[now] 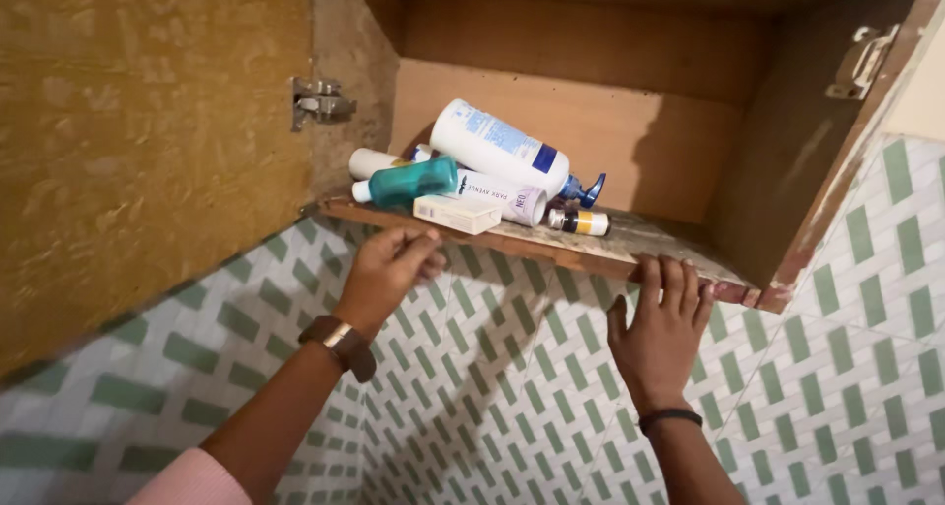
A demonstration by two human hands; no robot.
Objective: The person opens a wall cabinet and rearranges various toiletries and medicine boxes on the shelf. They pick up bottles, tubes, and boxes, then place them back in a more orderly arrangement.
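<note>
L hand (389,269) is loosely curled, fingertips up under the front edge of the cabinet shelf (591,254), just below a small white box (456,213) that overhangs the lip; it grips nothing. R hand (661,328) is open, fingers spread flat vs. the shelf's chipped edge, w/ bare worn board above it. Behind the box is a jumbled pile: teal bottle (413,181) lying down, white tube (502,198), big white pump bottle (497,149) tilted on top, small yellow-banded vial (581,222) on its side. Rough particleboard door (148,141) stands open at left; glossy green-white tile wall (512,377) below.
</note>
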